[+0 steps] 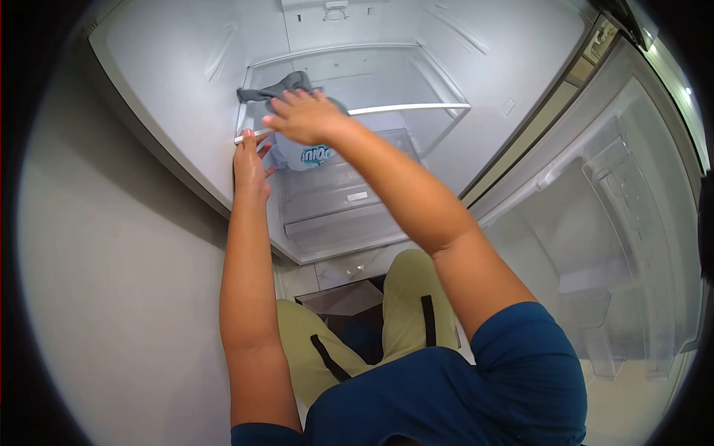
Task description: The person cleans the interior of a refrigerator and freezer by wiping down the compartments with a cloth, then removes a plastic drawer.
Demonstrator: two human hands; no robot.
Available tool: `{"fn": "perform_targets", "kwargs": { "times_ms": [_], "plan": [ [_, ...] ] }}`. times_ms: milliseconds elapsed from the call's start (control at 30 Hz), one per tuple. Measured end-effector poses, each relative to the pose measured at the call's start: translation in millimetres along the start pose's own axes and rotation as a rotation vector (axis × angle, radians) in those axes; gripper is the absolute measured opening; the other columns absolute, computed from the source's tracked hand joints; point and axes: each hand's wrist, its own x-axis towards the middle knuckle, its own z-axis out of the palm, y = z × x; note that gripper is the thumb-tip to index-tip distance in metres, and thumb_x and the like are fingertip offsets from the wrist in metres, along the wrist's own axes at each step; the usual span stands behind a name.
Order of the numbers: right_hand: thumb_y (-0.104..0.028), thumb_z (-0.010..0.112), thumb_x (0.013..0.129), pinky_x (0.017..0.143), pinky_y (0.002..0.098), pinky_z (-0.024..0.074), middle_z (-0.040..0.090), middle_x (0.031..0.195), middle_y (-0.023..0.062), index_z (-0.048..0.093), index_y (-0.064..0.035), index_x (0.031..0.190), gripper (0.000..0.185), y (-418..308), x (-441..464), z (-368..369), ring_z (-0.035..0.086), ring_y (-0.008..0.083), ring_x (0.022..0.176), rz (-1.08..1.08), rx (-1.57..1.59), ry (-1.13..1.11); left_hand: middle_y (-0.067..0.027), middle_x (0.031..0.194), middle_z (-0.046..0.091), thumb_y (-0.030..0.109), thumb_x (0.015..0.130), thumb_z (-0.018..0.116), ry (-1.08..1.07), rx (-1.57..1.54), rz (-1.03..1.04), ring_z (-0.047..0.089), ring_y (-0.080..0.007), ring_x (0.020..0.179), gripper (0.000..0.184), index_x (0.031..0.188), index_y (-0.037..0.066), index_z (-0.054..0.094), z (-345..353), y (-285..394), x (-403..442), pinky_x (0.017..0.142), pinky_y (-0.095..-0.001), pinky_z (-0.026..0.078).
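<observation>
A clear shelf (387, 82) with a white front trim spans the inside of the fridge. My left hand (251, 165) grips the left end of its front edge, some fingers curled below the trim. Over the left part of the shelf is my right hand (303, 119), palm down with its fingers spread. A crumpled grey cloth (277, 88) lies on the shelf just beyond those fingers; part of it is hidden by the hand. Beneath the shelf, a whitish translucent item with blue-green lettering (317, 154) shows partly; its kind is unclear.
A clear drawer (346, 201) sits low in the fridge. The fridge door (565, 215) stands open at the right, with transparent door bins (617, 178). To the left is a pale wall (126, 282). My knees are close to the fridge's bottom edge.
</observation>
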Motion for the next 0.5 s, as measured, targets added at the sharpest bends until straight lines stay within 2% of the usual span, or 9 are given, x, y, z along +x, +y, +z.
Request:
{"fn": "perform_targets", "kwargs": {
  "times_ms": [67, 133, 200, 267, 333, 367, 433, 467, 500],
  "plan": [
    [-0.058, 0.023, 0.091, 0.108, 0.0513, 0.0205, 0.032, 0.144, 0.0161, 0.04, -0.0097, 0.135, 0.067, 32.6, -18.8, -22.5, 0.028, 0.0339, 0.134, 0.06, -0.102, -0.029, -0.0074, 0.118, 0.05, 0.056, 0.091, 0.041, -0.013, 0.0, 0.01, 0.045, -0.0223, 0.11, 0.051, 0.11, 0.009, 0.046, 1.0, -1.6, 3.0, 0.085, -0.0561, 0.035],
    [-0.055, 0.028, 0.091, 0.104, 0.0485, 0.0273, 0.042, 0.137, 0.0156, 0.047, -0.0077, 0.129, 0.063, 84.4, -48.5, -35.6, 0.038, 0.0316, 0.128, 0.266, -0.135, 0.158, -0.0072, 0.118, 0.05, 0.056, 0.091, 0.041, -0.018, -0.001, 0.012, 0.045, -0.0224, 0.11, 0.051, 0.11, 0.008, 0.046, -1.2, -3.5, 1.9, 0.086, -0.0565, 0.035],
    [-0.045, 0.032, 0.093, 0.097, 0.0492, 0.0345, 0.047, 0.131, 0.0175, 0.048, -0.0058, 0.127, 0.055, 140.8, -75.2, -45.5, 0.045, 0.0348, 0.119, 0.366, -0.205, 0.262, -0.0041, 0.114, 0.052, 0.049, 0.094, 0.039, 0.0, -0.002, -0.009, 0.048, -0.0173, 0.102, 0.049, 0.12, 0.008, 0.046, -0.6, -0.2, -1.0, 0.077, -0.0438, 0.038],
    [-0.033, 0.04, 0.093, 0.094, 0.0489, 0.0368, 0.053, 0.12, 0.0192, 0.055, -0.0033, 0.119, 0.042, 157.7, -110.1, -51.9, 0.047, 0.0365, 0.115, 0.416, 0.102, 0.507, -0.004, 0.113, 0.053, 0.049, 0.093, 0.04, 0.002, -0.006, -0.013, 0.047, -0.0168, 0.101, 0.051, 0.123, 0.008, 0.045, -1.0, -1.9, -1.1, 0.077, -0.043, 0.038],
    [-0.018, 0.044, 0.09, 0.095, 0.0477, 0.0357, 0.059, 0.107, 0.0195, 0.06, 0.0003, 0.108, 0.03, 149.7, -145.8, -30.2, 0.048, 0.037, 0.112, 0.287, 0.033, 0.967, -0.0039, 0.113, 0.053, 0.048, 0.093, 0.041, 0.002, -0.015, -0.006, 0.047, -0.0163, 0.1, 0.053, 0.126, 0.008, 0.044, 2.7, -0.3, 0.1, 0.077, -0.0423, 0.037],
    [-0.018, 0.044, 0.09, 0.095, 0.0477, 0.0357, 0.059, 0.107, 0.0195, 0.06, 0.0003, 0.108, 0.03, 155.7, -158.6, -13.3, 0.048, 0.037, 0.112, 0.282, 0.027, 0.961, -0.0038, 0.113, 0.053, 0.048, 0.093, 0.041, 0.015, -0.021, -0.004, 0.047, -0.016, 0.101, 0.055, 0.13, 0.007, 0.041, 4.2, 0.6, -2.1, 0.078, -0.042, 0.037],
    [-0.01, 0.047, 0.086, 0.097, 0.0467, 0.0338, 0.061, 0.102, 0.0203, 0.063, 0.0019, 0.102, 0.025, 169.0, -175.7, 15.2, 0.049, 0.0358, 0.11, 0.226, -0.308, 0.997, -0.0037, 0.113, 0.053, 0.047, 0.093, 0.042, 0.027, -0.027, -0.001, 0.047, -0.0157, 0.101, 0.058, 0.134, 0.006, 0.038, 1.4, -1.5, -2.1, 0.079, -0.0418, 0.036],
    [-0.01, 0.047, 0.086, 0.097, 0.0467, 0.0338, 0.061, 0.102, 0.0203, 0.063, 0.0019, 0.102, 0.025, 176.4, -172.9, 20.0, 0.049, 0.0358, 0.11, 0.225, -0.316, 0.995, -0.0059, 0.113, 0.052, 0.05, 0.093, 0.041, 0.017, -0.023, 0.019, 0.048, -0.0174, 0.103, 0.054, 0.124, 0.006, 0.043, 1.6, -4.5, 0.2, 0.082, -0.0451, 0.037],
    [-0.011, 0.048, 0.085, 0.099, 0.0461, 0.0324, 0.06, 0.105, 0.0207, 0.063, 0.0019, 0.102, 0.025, 179.3, -164.9, 23.0, 0.049, 0.0349, 0.111, 0.282, -0.518, 0.811, -0.0081, 0.113, 0.051, 0.053, 0.092, 0.04, 0.008, -0.018, 0.04, 0.049, -0.0191, 0.106, 0.052, 0.113, 0.006, 0.048, 1.5, -6.3, 1.9, 0.084, -0.0485, 0.038]
  ]
}}
